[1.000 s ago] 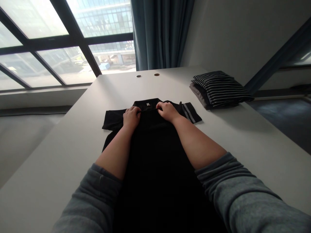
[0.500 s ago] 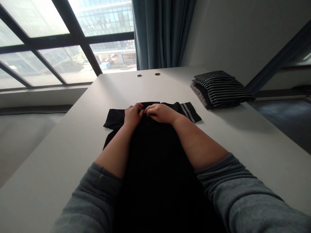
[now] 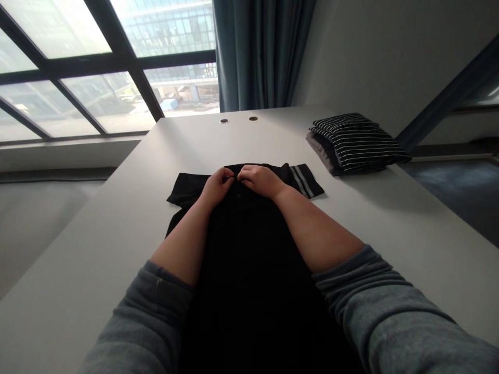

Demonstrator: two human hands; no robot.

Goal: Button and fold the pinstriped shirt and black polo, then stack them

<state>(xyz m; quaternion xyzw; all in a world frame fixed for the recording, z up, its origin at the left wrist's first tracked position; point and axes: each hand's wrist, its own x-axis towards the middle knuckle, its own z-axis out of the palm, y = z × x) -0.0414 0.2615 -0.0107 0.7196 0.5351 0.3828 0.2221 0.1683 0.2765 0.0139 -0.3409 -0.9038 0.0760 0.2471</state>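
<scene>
A black short-sleeved shirt (image 3: pixel 249 249) lies spread on the white table (image 3: pixel 117 228), its collar end away from me. Two pale stripes run across its right sleeve (image 3: pixel 302 182); the left sleeve (image 3: pixel 187 188) looks plain black. My left hand (image 3: pixel 219 185) pinches the fabric at the neck opening, thumb against the fingers. Close beside it my right hand (image 3: pixel 259 180) pinches the placket from the other side, fingertips almost meeting the left ones. A small button (image 3: pixel 239 196) shows just below my hands. What lies between the fingertips is too dark to make out.
A stack of folded clothes (image 3: pixel 358 143), black with white stripes on top and grey beneath, sits at the table's right. Two round cable holes (image 3: pixel 253 119) are near the far edge. Behind stand a blue curtain (image 3: pixel 261 52) and a large window (image 3: pixel 89 104).
My left hand has shifted slightly right, and its fingers have drawn together into a pinch. My right hand has curled its fingers in closer at the collar. The shirt stays nearly in place.
</scene>
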